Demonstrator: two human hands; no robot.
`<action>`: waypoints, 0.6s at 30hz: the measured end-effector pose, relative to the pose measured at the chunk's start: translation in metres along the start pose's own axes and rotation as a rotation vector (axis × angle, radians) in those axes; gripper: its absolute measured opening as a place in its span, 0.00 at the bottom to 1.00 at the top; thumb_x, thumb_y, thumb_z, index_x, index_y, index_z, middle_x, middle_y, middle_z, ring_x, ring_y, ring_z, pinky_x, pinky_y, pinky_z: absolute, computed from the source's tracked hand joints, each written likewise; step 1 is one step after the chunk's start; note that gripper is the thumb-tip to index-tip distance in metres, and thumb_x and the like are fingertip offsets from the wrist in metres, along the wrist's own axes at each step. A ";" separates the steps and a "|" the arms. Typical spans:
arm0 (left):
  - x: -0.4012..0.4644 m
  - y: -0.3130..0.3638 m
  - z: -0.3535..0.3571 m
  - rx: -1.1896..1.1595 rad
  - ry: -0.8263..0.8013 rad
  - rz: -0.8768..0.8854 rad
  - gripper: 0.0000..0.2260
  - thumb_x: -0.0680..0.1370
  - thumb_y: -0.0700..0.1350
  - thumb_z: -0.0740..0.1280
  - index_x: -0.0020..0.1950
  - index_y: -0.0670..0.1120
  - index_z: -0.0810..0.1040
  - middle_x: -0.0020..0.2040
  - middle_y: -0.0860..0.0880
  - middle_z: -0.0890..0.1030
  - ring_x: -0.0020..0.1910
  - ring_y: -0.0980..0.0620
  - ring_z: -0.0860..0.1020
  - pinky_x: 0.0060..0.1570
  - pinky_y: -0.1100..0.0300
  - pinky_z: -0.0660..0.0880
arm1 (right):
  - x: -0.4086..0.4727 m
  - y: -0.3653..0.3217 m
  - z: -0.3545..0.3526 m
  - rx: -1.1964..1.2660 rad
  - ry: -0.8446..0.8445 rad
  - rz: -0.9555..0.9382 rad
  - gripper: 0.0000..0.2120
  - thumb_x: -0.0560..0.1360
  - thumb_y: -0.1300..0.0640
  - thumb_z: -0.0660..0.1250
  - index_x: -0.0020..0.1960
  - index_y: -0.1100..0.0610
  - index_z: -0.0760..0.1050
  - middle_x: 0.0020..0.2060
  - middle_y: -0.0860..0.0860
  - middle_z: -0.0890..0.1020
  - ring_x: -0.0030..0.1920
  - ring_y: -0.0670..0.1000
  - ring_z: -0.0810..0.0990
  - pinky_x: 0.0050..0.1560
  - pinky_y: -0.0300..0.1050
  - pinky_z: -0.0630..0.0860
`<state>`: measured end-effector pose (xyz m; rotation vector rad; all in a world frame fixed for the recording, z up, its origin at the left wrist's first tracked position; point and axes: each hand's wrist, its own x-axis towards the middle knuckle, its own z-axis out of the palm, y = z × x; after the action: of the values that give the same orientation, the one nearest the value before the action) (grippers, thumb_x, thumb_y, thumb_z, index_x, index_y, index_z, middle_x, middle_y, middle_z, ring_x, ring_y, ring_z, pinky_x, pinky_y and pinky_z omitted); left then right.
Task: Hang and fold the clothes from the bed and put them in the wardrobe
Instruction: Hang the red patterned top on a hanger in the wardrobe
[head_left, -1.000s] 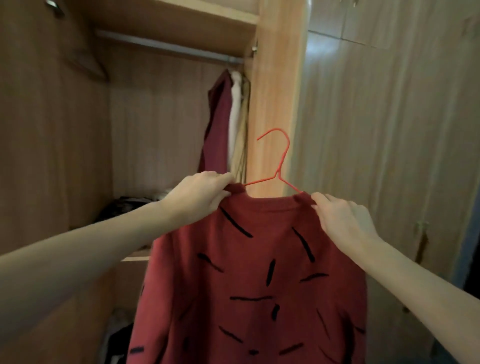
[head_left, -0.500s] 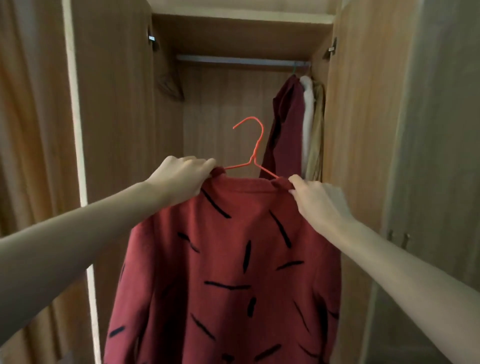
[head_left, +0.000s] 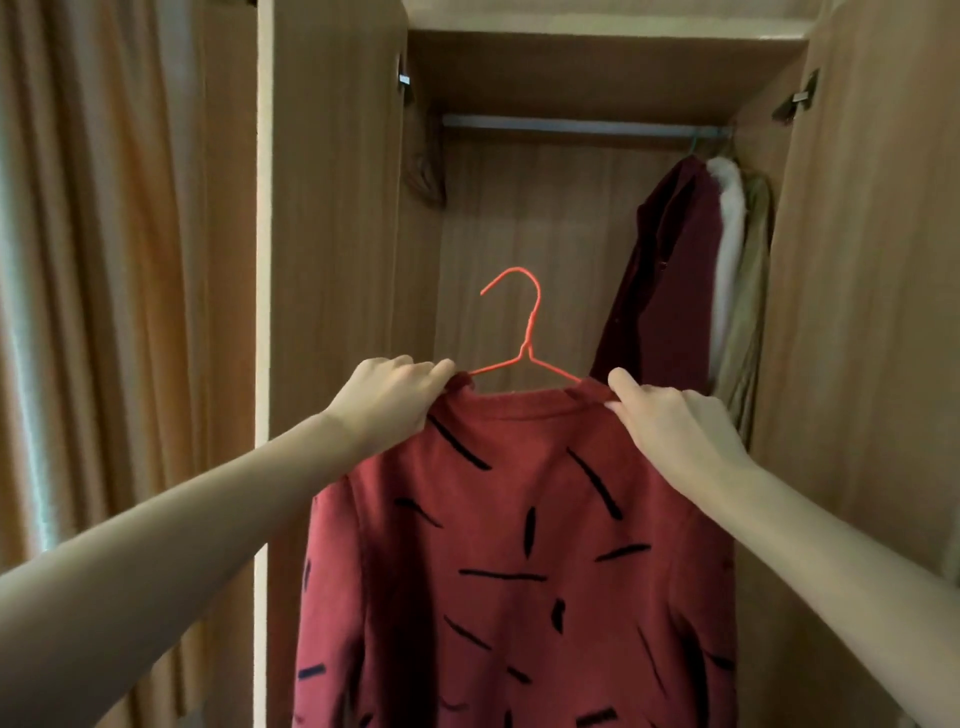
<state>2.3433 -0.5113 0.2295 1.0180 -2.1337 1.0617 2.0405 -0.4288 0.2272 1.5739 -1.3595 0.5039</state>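
While we stand facing the open wardrobe, our left hand pinches the left shoulder of the red sweater, its fingers curled over the fabric at the neckline. Our right hand grips the right shoulder in the same way, thumb and fingers closed on the cloth beside the collar. We hold the sweater up in front of the wardrobe opening, its back toward us, red knit crossed by short black dashes, the body hanging straight down between our forearms and out of the bottom of the view. Threaded through its neck is a red wire hanger; the hook rises free above the collar, upright, curling toward the left, well below the rail and touching nothing. At the right end of that rail hang a dark maroon garment, a white garment and an olive garment, pressed close together against the right wall. Both wardrobe doors stand open, and a pale curtain hangs to the left of the left door.
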 end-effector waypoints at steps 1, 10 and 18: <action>0.003 -0.003 0.008 0.005 0.012 -0.005 0.08 0.74 0.42 0.67 0.48 0.48 0.69 0.38 0.52 0.79 0.37 0.45 0.80 0.31 0.52 0.77 | 0.003 0.002 0.007 0.015 0.009 -0.009 0.15 0.76 0.47 0.67 0.49 0.54 0.64 0.26 0.50 0.76 0.22 0.58 0.78 0.23 0.43 0.64; 0.057 -0.015 0.071 -0.005 0.062 -0.009 0.04 0.79 0.45 0.63 0.46 0.47 0.69 0.36 0.52 0.79 0.35 0.44 0.80 0.27 0.56 0.69 | 0.047 0.035 0.072 0.037 -0.019 -0.042 0.16 0.79 0.41 0.53 0.52 0.55 0.65 0.30 0.50 0.75 0.29 0.60 0.80 0.27 0.49 0.72; 0.133 -0.021 0.129 0.076 0.062 -0.016 0.05 0.79 0.47 0.63 0.50 0.47 0.74 0.40 0.52 0.82 0.37 0.44 0.82 0.28 0.58 0.66 | 0.084 0.098 0.138 0.117 -0.041 -0.093 0.13 0.79 0.46 0.52 0.49 0.56 0.66 0.30 0.50 0.76 0.30 0.60 0.79 0.29 0.52 0.76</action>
<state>2.2678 -0.6776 0.2649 1.0220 -2.0460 1.1590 1.9387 -0.5824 0.2700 1.7429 -1.3004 0.5046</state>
